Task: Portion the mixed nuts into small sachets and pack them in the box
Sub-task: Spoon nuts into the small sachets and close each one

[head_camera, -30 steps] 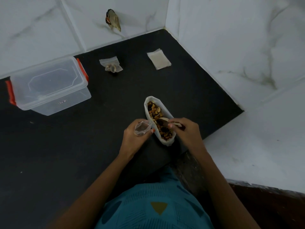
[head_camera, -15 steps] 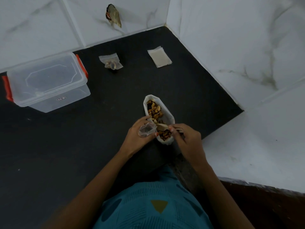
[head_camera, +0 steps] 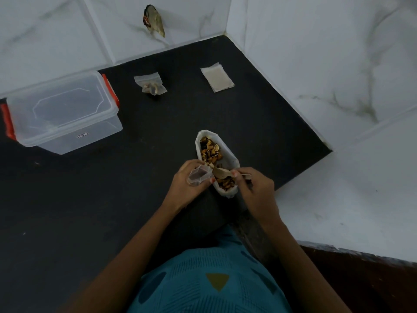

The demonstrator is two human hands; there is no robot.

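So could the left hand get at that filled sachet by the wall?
Probably not yet: the left hand grips an open sachet. Nothing stands on the counter between it and the filled sachet, so once freed it likely could.

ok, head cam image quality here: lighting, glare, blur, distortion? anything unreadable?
Head view: dim, flat, bluish light, with no glare or hard shadows; the black counter is nearly featureless. Head view: grout lines on the wall tiles splay, typical of a wide lens. Head view: the left hand holding the sachet and the right hand holding the spoon look slightly soft; the clear box label is unreadable.
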